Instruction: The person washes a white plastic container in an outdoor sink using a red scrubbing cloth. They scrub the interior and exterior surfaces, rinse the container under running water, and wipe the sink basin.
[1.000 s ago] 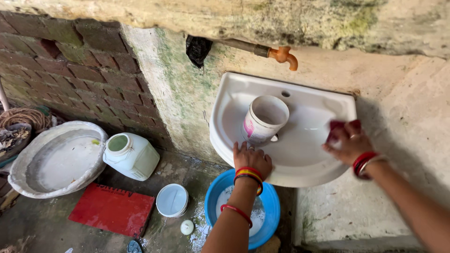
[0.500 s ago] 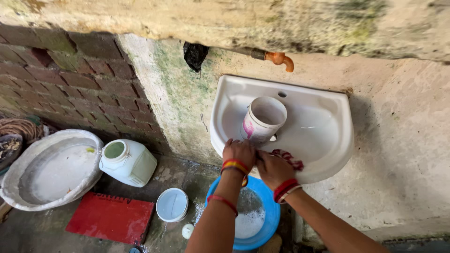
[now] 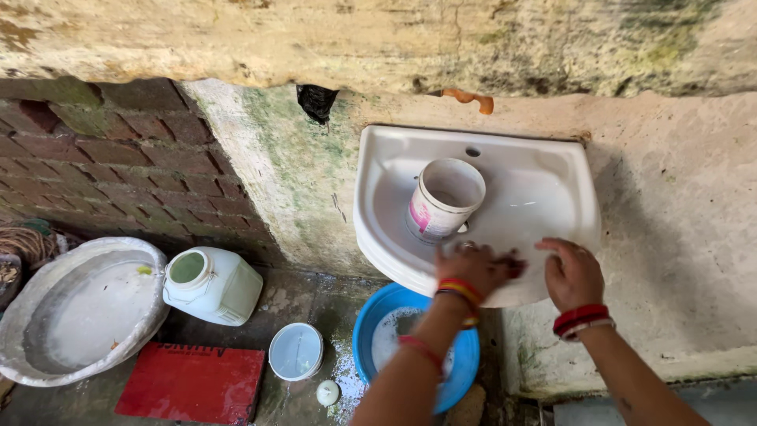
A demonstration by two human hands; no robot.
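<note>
The left hand (image 3: 471, 268) rests on the front rim of the sink (image 3: 544, 170), near its middle. Its fingers are curled together over a small dark red thing (image 3: 514, 267), probably a cloth, which shows only at the fingertips and is blurred. The right hand (image 3: 573, 273) is just beside it, also at the front rim, toward the right corner. Its fingers are bent and loosely together, and I cannot tell if it holds anything. Both wrists carry red and yellow bangles (image 3: 582, 319).

Inside the sink, close behind the left hand, a white bucket (image 3: 443, 199) lies tilted with its mouth up and toward the back wall. An orange tap (image 3: 470, 99) comes out of the wall above the back edge of the sink.

Under the sink, on the wet floor, stands a blue basin (image 3: 371, 331) with foamy water. Left of it are a small white lid (image 3: 296, 352), a red mat (image 3: 189, 383), a white jug (image 3: 213, 285) and a big grey bowl (image 3: 75, 312).
</note>
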